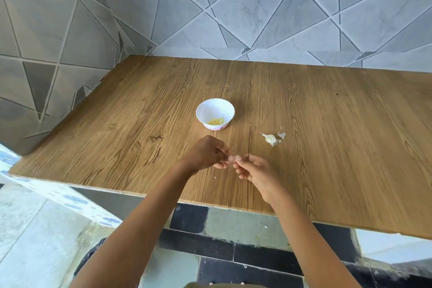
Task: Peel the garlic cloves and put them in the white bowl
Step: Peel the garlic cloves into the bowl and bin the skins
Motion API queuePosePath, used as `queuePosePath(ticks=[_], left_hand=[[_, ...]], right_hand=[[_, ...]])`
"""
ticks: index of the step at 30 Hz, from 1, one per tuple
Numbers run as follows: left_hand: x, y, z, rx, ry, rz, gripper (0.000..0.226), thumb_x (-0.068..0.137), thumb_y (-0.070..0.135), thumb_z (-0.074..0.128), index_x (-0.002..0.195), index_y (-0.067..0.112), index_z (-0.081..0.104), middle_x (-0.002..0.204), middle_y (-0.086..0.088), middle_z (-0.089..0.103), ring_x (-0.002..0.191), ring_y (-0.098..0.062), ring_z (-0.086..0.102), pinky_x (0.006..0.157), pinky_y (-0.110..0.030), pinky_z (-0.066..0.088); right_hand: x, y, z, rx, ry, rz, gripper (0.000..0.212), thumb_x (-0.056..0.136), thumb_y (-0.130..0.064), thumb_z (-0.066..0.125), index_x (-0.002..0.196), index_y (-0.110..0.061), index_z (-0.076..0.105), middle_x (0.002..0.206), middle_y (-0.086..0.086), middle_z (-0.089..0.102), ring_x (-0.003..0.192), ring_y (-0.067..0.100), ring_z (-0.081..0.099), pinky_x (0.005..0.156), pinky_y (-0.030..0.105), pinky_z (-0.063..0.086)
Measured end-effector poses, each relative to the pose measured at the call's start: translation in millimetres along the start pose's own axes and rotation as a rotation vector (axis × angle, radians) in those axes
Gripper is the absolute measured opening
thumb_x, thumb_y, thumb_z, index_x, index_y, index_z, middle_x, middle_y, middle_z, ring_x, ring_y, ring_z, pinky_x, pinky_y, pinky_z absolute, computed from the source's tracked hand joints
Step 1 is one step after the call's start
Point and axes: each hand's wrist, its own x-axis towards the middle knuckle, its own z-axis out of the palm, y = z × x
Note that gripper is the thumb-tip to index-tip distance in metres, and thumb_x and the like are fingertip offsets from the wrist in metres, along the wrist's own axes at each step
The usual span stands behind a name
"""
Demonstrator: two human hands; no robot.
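Because peeling needs two opposite pulls, the left hand (205,154) holds its grip pinched on one end of a garlic clove (232,158), fingers curled, just above the desk (327,124) and near the middle of its front edge. Behind this hand, toward the centre of the desk, stands the white bowl (215,112); I judge it is put there so that a finished clove travels only a short way. Some pale yellow peeled cloves (216,121) lie in its bottom. The clove between the hands looks small and pinkish-white; whether its skin is partly off I cannot tell, because the fingertips cover most of it. The right hand (256,170) meets it from the other side, its grip closed on the clove by the fingertips, the other fingers loosely curled below. Further right, the rest of the garlic bulb (270,139) lies on the desk with a few dry skin flakes (281,134) just beside it, probably so that the next clove is in easy reach.
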Motion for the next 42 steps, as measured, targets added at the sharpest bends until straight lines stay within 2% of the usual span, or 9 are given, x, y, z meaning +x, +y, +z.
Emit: queuePosePath(ticks=[8, 12, 14, 19, 22, 26, 31, 39, 42], left_hand=[[-0.5, -5.0, 11.7, -0.390, -0.031, -0.202, 0.014, 0.086, 0.011, 0.066, 0.083, -0.002, 0.064, 0.067, -0.005, 0.069, 0.063, -0.009, 0.069, 0.059, -0.016, 0.055], [-2.4, -10.5, 18.2, -0.637, -0.050, -0.353, 0.011, 0.088, 0.009, 0.063, 0.078, 0.004, 0.066, 0.063, -0.003, 0.069, 0.060, -0.010, 0.068, 0.052, -0.016, 0.054], [-0.8, -12.9, 21.6, -0.627, -0.011, -0.307, 0.011, 0.087, 0.010, 0.064, 0.078, 0.004, 0.066, 0.066, -0.005, 0.069, 0.064, -0.013, 0.068, 0.056, -0.019, 0.055], [3.5, -18.2, 20.2, -0.041, 0.167, 0.190, 0.004, 0.083, 0.003, 0.069, 0.083, 0.004, 0.065, 0.075, -0.002, 0.066, 0.072, -0.011, 0.064, 0.071, -0.023, 0.055], [6.1, -18.8, 13.0, 0.178, 0.158, 0.387, 0.006, 0.080, -0.001, 0.070, 0.084, 0.002, 0.068, 0.078, -0.001, 0.068, 0.075, -0.013, 0.066, 0.077, -0.026, 0.056], [7.1, -22.8, 12.2, 0.283, 0.207, 0.480, 0.010, 0.078, -0.005, 0.070, 0.084, 0.002, 0.071, 0.077, -0.002, 0.071, 0.073, -0.007, 0.067, 0.072, -0.017, 0.054], [5.8, -24.3, 23.3, 0.175, 0.316, 0.262, 0.010, 0.078, 0.001, 0.072, 0.078, 0.011, 0.071, 0.065, 0.010, 0.065, 0.059, 0.005, 0.059, 0.064, -0.011, 0.048], [4.1, -31.6, 15.3, -0.353, 0.220, 0.073, 0.010, 0.084, 0.000, 0.067, 0.093, -0.005, 0.065, 0.076, -0.014, 0.065, 0.069, -0.018, 0.062, 0.067, -0.022, 0.056], [4.6, -30.4, 13.3, -0.375, 0.195, 0.081, 0.008, 0.085, -0.003, 0.064, 0.093, -0.005, 0.065, 0.074, -0.014, 0.066, 0.064, -0.017, 0.063, 0.065, -0.023, 0.056]], right_hand=[[2.0, 10.3, -3.4, -0.379, 0.082, -0.509, 0.020, 0.092, -0.031, 0.056, 0.079, -0.015, 0.057, 0.073, -0.015, 0.061, 0.068, 0.000, 0.054, 0.063, 0.020, 0.044], [6.9, 21.8, -4.1, -0.494, 0.147, -0.737, 0.030, 0.093, -0.032, 0.049, 0.082, -0.005, 0.057, 0.076, -0.004, 0.062, 0.071, 0.008, 0.059, 0.063, 0.021, 0.047], [8.9, 23.6, -4.0, -0.458, 0.165, -0.658, 0.029, 0.093, -0.033, 0.051, 0.082, -0.007, 0.057, 0.074, -0.001, 0.062, 0.067, 0.014, 0.059, 0.059, 0.025, 0.047], [11.9, 3.2, -4.6, -0.058, 0.024, 0.006, 0.012, 0.093, -0.009, 0.056, 0.083, -0.003, 0.060, 0.068, 0.002, 0.058, 0.062, 0.010, 0.053, 0.056, 0.018, 0.045], [13.4, -7.3, -5.6, 0.020, -0.006, 0.117, 0.010, 0.092, -0.007, 0.057, 0.086, -0.001, 0.063, 0.067, 0.003, 0.059, 0.058, 0.008, 0.053, 0.052, 0.016, 0.045], [13.5, -1.7, -1.3, -0.284, 0.179, -0.097, 0.012, 0.090, -0.012, 0.061, 0.082, -0.004, 0.064, 0.066, 0.001, 0.061, 0.055, 0.007, 0.053, 0.054, 0.018, 0.046], [16.7, 20.0, 3.0, -0.678, 0.328, -0.584, 0.014, 0.088, -0.009, 0.062, 0.076, -0.013, 0.060, 0.066, -0.009, 0.059, 0.053, 0.011, 0.053, 0.048, 0.021, 0.040], [15.3, 22.0, -7.8, -0.675, 0.240, -0.547, 0.032, 0.083, -0.025, 0.071, 0.061, -0.009, 0.055, 0.050, -0.008, 0.045, 0.046, 0.006, 0.038, 0.047, 0.018, 0.030], [20.1, 16.3, -7.0, -0.621, 0.249, -0.498, 0.004, 0.082, -0.016, 0.072, 0.080, -0.015, 0.068, 0.069, -0.013, 0.061, 0.059, 0.000, 0.053, 0.058, 0.015, 0.042]])
